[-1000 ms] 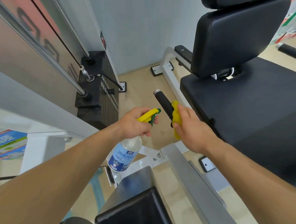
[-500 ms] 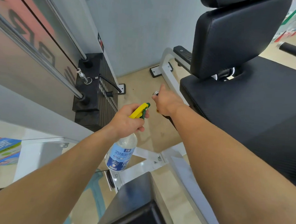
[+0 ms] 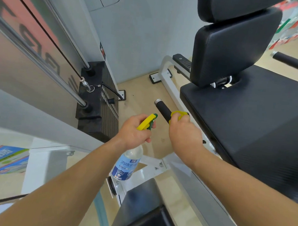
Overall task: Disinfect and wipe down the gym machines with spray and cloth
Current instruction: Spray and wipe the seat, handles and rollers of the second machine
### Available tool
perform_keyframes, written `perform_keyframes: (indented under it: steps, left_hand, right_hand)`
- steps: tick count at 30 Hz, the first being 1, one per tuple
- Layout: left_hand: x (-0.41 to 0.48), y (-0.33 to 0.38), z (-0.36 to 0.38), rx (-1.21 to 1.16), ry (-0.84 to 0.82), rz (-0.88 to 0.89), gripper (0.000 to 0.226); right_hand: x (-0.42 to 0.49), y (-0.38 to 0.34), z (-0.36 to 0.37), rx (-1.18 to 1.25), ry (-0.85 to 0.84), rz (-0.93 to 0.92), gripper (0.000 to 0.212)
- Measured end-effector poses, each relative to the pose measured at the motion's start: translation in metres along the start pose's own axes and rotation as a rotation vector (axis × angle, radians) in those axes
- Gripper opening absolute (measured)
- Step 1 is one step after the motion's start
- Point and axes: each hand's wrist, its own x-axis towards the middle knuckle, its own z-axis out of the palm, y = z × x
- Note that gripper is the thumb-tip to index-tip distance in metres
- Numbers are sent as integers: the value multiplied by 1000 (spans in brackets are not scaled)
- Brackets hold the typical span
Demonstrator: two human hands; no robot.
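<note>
My left hand (image 3: 135, 131) grips the neck of a clear spray bottle (image 3: 126, 165) with a blue label and a yellow-green trigger head, its nozzle aimed toward the machine's handle. My right hand (image 3: 183, 134) holds a yellow cloth (image 3: 178, 114) wrapped round the lower part of the black foam handle grip (image 3: 162, 109), which ends in a silver cap. The grip's upper part is bare; its lower part is hidden under cloth and hand.
The black seat pad (image 3: 245, 118) and backrest (image 3: 230, 49) are on the right. A black weight stack (image 3: 100, 103) with steel guide rods stands at left. White frame tubes (image 3: 170, 89) cross the beige floor. Another black pad (image 3: 144, 205) sits below my arms.
My right hand has slid back down the handle grip from its tip toward me, so the yellow cloth shows again. The spray bottle in my left hand has barely shifted.
</note>
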Motion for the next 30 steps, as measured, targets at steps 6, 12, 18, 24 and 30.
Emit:
perform_keyframes:
  steps: [6, 12, 18, 24, 30]
  left_hand:
    - [12, -7, -8, 18, 19, 2, 31]
    - [16, -9, -12, 24, 46, 14, 30]
    - [16, -15, -13, 2, 61, 0, 31]
    - [13, -10, -12, 22, -29, -38, 29]
    - [14, -1, -7, 5, -60, -107, 27]
  right_hand:
    - [54, -19, -9, 161, -96, 117, 34]
    - [102, -8, -13, 556, -256, 147, 39]
    - [112, -20, -13, 605, -11, 131, 47]
    - [55, 28, -4, 634, -201, -36, 37]
    - [8, 93, 6, 1152, 136, 228, 33]
